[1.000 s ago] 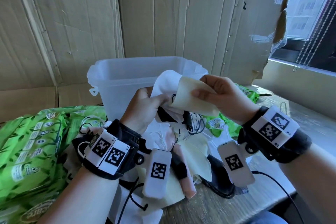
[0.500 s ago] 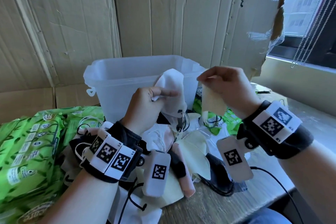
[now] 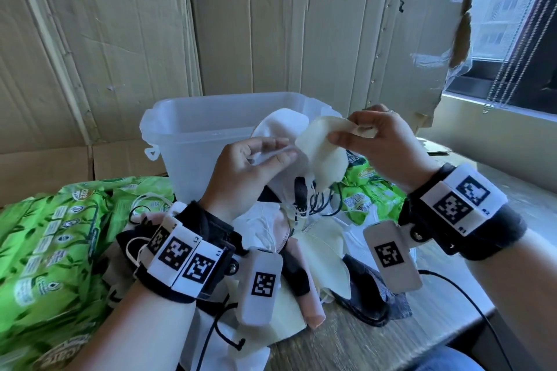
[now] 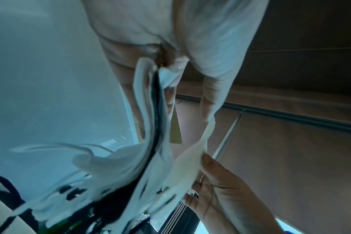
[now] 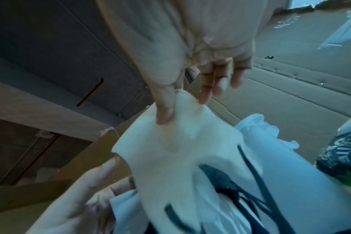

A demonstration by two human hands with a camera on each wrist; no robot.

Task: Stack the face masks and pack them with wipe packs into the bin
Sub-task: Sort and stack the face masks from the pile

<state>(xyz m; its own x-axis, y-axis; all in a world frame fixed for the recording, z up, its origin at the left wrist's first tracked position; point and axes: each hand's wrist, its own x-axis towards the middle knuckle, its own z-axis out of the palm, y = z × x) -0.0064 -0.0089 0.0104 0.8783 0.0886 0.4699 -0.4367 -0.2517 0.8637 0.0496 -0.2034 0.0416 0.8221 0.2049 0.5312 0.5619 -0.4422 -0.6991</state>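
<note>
A clear bin (image 3: 193, 141) stands behind green wipe packs (image 3: 51, 238) and loose masks (image 3: 319, 253) on the table (image 3: 376, 340). The left hand (image 3: 241, 172) pinches a stack of masks (image 3: 280, 126); the right hand (image 3: 382, 144) pinches a cream mask (image 3: 322, 153) beside it.

Daylight from the right window; wrist views dim, blurred.

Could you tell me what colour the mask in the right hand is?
Pale cream mask, clearest in the head view.
</note>
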